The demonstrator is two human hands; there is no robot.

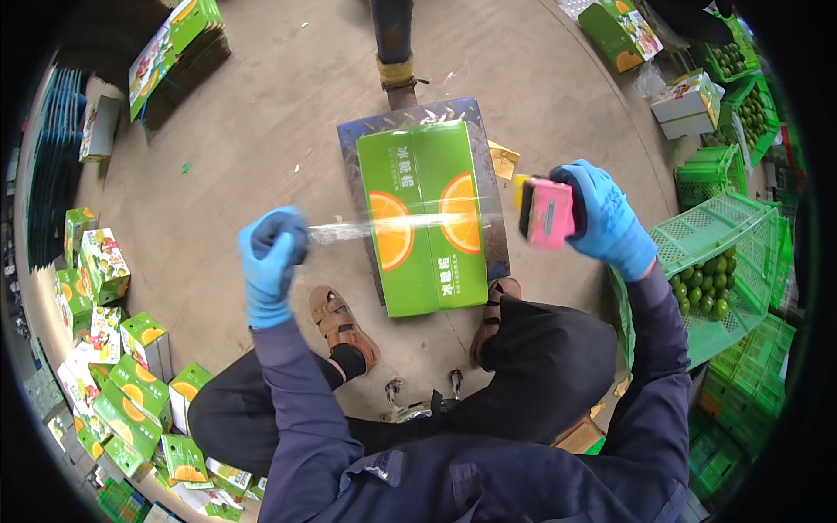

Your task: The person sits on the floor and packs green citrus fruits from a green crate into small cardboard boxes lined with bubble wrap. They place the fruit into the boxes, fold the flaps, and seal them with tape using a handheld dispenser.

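Note:
A closed green cardboard box (425, 281) with printed orange slices lies on the metal plate of a platform scale (490, 170) between my feet. My left hand (269, 261), in a blue glove, grips the end of a strip of clear packing tape (340, 233) left of the box. The strip stretches across the box's top towards my right hand (605, 216), also gloved. That hand is closed around a pink tape dispenser (549, 214) with a yellow part, held to the right of the box. Whether the tape touches the box top, I cannot tell.
Green plastic crates (713, 225) stand on the right, one holding green fruit (709, 287). Many printed boxes (134, 399) are piled at the lower left. Flattened cardboard (55, 163) is stacked at the far left. The scale's post (392, 33) rises beyond the plate.

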